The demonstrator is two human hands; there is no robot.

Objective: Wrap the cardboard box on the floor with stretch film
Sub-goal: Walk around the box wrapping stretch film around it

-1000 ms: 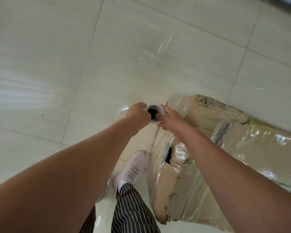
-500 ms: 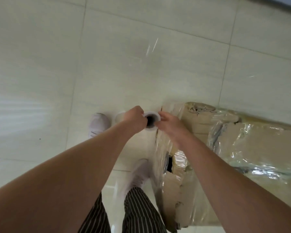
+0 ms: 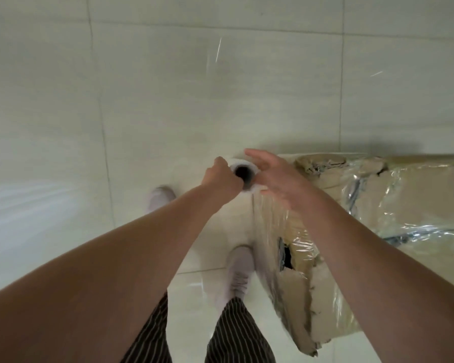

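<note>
Glossy pale tile covers the floor [image 3: 142, 100], cut by thin grout lines. One long brown cardboard box [image 3: 325, 305] lies on it at the right, its near end torn and ragged with a dark hole. Clear, wrinkled film [image 3: 393, 189] clings to the box and glints in creased bands; a sheet of it hangs taut down the near end, just below the roll. Two legs in dark, thin-striped trousers [image 3: 233, 334] stand beside the box, ending in two pale fabric shoes [image 3: 239, 268].

Two bare arms reach forward. The right hand [image 3: 278, 176] is spread wide, fingers straight, holding nothing, just beside the roll; whether it touches I cannot tell. The left hand [image 3: 222, 179] keeps a closed grip, fingers curled round the side of the one roll [image 3: 243, 163], a white cylinder seen end-on with a dark hollow core, held above the floor off the box's near corner.
</note>
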